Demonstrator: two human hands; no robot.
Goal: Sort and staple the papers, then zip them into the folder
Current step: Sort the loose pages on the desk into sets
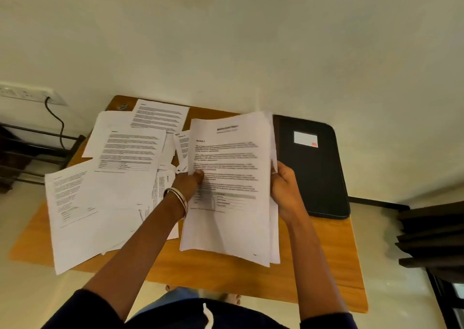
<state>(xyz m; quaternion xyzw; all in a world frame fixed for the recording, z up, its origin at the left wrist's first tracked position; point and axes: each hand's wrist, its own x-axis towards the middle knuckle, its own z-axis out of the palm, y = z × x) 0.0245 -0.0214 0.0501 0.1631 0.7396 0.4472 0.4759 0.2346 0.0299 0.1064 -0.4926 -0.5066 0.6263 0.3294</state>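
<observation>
Head view shows a stack of papers point(231, 193) held above the tabletop point(226, 273); the left hand point(188, 181) pinches its left edge, thumb on top, and the right hand point(285, 190) curls its fingers point(274, 171) round the right edge. Loose sheets point(118, 168) lie scattered left; a black folder point(313, 173) lies right.

Head view, steeply down, close.

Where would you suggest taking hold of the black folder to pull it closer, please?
Probably the black folder by its near right corner, coming from the right: it lies flat at the table's far right, its left edge hidden behind the held stack of papers, while that corner overhangs the table edge.
</observation>
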